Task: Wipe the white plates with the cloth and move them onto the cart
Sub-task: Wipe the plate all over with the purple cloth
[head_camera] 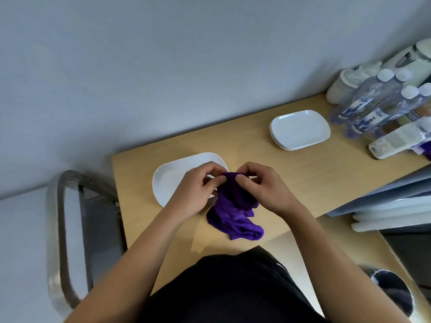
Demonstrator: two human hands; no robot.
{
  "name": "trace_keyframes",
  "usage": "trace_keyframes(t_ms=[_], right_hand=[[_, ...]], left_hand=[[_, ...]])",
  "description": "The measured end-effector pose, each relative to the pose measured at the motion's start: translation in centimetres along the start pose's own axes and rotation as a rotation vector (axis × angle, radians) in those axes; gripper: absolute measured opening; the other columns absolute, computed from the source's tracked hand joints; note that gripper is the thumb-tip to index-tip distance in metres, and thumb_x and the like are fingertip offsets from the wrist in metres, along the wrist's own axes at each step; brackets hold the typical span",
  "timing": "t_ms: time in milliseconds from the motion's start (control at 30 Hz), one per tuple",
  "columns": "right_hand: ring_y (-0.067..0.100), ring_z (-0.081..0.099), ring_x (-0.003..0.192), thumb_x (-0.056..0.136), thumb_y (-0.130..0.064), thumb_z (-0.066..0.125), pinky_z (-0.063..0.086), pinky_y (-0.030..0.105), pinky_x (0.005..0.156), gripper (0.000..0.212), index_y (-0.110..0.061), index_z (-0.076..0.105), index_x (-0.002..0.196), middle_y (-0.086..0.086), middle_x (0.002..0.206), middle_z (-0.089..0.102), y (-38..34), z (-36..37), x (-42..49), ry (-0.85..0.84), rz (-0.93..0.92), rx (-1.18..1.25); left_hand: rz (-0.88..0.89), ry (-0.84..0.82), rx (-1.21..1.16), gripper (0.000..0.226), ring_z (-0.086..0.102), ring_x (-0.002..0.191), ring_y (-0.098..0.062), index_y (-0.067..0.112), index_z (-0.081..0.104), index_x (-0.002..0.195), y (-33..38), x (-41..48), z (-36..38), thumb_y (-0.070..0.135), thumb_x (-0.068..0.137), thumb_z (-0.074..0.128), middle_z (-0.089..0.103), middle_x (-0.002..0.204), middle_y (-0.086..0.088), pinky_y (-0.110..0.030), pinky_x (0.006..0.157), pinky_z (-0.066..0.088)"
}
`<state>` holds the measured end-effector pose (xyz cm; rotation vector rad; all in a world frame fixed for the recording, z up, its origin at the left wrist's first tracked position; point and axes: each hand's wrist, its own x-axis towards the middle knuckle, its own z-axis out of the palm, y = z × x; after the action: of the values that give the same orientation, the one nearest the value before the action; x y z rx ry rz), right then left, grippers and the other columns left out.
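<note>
A purple cloth (234, 213) hangs over the wooden table (275, 183), its lower end lying on the tabletop. My left hand (198, 190) and my right hand (261, 185) both pinch its top edge, side by side. One white plate (170, 180) lies on the table just left of the cloth, partly hidden behind my left hand. A small stack of white plates (299, 129) sits farther back on the right. The metal cart (67, 241) stands to the left of the table.
Several water bottles (373, 106) and white containers (342, 87) crowd the table's far right corner. A flat white package (396, 141) lies beside them. Blue and white folders (384, 206) are stacked at the right edge. A round dark bin (394, 292) stands lower right.
</note>
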<state>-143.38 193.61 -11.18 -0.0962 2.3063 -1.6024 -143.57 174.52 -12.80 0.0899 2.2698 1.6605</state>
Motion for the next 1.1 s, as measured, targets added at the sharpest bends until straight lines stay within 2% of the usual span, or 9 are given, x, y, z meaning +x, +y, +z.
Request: trace_keyframes(t_ms=[167,300,400,500,600,700,800,900,1100], right_hand=[[0.009,0.058,0.061,0.090,-0.017,0.060,0.045,0.019,0.053,0.014,-0.006,0.065,0.084,-0.006,0.070,0.065,-3.3,-2.9,-1.1,0.171,-0.082,0.098],[0.008,0.059,0.061,0.091,-0.016,0.062,0.045,0.018,0.053,0.013,-0.005,0.065,0.085,-0.006,0.070,0.065,-4.3,-2.9,-0.6,0.232,-0.116,0.157],[0.009,0.065,0.069,0.093,-0.015,0.065,0.049,0.021,0.061,0.008,-0.011,0.070,0.088,-0.006,0.074,0.070,-3.8,-0.4,0.7,0.269,-0.078,0.136],[0.013,0.070,0.083,0.094,-0.019,0.062,0.054,0.025,0.073,0.013,-0.016,0.074,0.100,-0.006,0.088,0.075,-2.3,2.7,1.8,0.122,-0.007,0.090],[0.004,0.066,0.098,0.098,-0.019,0.055,0.051,0.020,0.087,0.023,-0.019,0.073,0.113,-0.011,0.106,0.073,-0.1,4.9,2.6,-0.111,-0.013,-0.112],[-0.007,0.060,0.097,0.097,-0.009,0.052,0.045,0.014,0.089,0.029,-0.019,0.071,0.118,-0.009,0.116,0.069,1.7,6.0,3.6,-0.124,-0.101,-0.343],[0.005,0.053,0.122,0.095,-0.004,0.052,0.040,0.025,0.106,0.034,-0.016,0.068,0.123,-0.004,0.130,0.063,3.1,7.0,4.5,-0.206,-0.176,-0.521],[0.006,0.031,0.142,0.098,-0.007,0.049,0.031,0.022,0.113,0.036,-0.015,0.061,0.131,-0.006,0.144,0.052,3.9,8.1,4.5,-0.344,-0.212,-0.616],[0.020,0.020,0.148,0.101,-0.018,0.043,0.039,0.034,0.109,0.036,-0.012,0.054,0.135,-0.002,0.152,0.041,4.6,9.2,4.6,-0.206,-0.203,-0.952]], left_hand=[[0.129,-0.025,-0.113,0.011,0.072,0.081,-0.015,0.021,0.067,0.099,3.7,0.7,1.3,0.014,0.096,0.060,0.073,0.089,0.005,-0.044,0.082,0.055],[0.210,0.036,-0.138,0.012,0.070,0.086,-0.016,0.018,0.069,0.100,4.7,1.5,0.4,0.010,0.095,0.061,0.073,0.090,0.006,-0.028,0.081,0.056],[0.190,0.135,-0.020,0.014,0.067,0.090,-0.009,0.020,0.071,0.100,2.9,1.7,-1.1,0.012,0.094,0.062,0.072,0.093,0.012,-0.022,0.079,0.054],[0.075,0.229,0.116,0.016,0.063,0.087,-0.001,0.022,0.070,0.106,-0.4,1.4,-2.7,0.015,0.094,0.062,0.070,0.098,0.013,-0.014,0.074,0.049],[-0.082,0.351,0.210,0.018,0.062,0.081,-0.001,0.024,0.067,0.109,-3.9,0.4,-4.3,0.018,0.093,0.063,0.068,0.097,0.014,-0.018,0.076,0.046],[-0.185,0.469,0.311,0.022,0.059,0.078,-0.003,0.020,0.066,0.114,-6.7,-1.0,-5.7,0.016,0.093,0.062,0.064,0.105,0.007,-0.025,0.079,0.047],[-0.258,0.534,0.403,0.026,0.060,0.084,-0.015,0.017,0.064,0.118,-8.5,-1.7,-6.6,0.015,0.093,0.059,0.058,0.115,0.000,-0.027,0.076,0.043],[-0.307,0.539,0.432,0.027,0.060,0.089,-0.020,0.015,0.061,0.121,-9.5,-1.6,-6.8,0.014,0.094,0.057,0.056,0.118,-0.003,-0.028,0.075,0.041],[-0.308,0.543,0.367,0.028,0.058,0.088,-0.018,0.012,0.063,0.119,-10.5,-1.3,-6.5,0.006,0.094,0.055,0.057,0.115,-0.005,-0.027,0.077,0.042]])
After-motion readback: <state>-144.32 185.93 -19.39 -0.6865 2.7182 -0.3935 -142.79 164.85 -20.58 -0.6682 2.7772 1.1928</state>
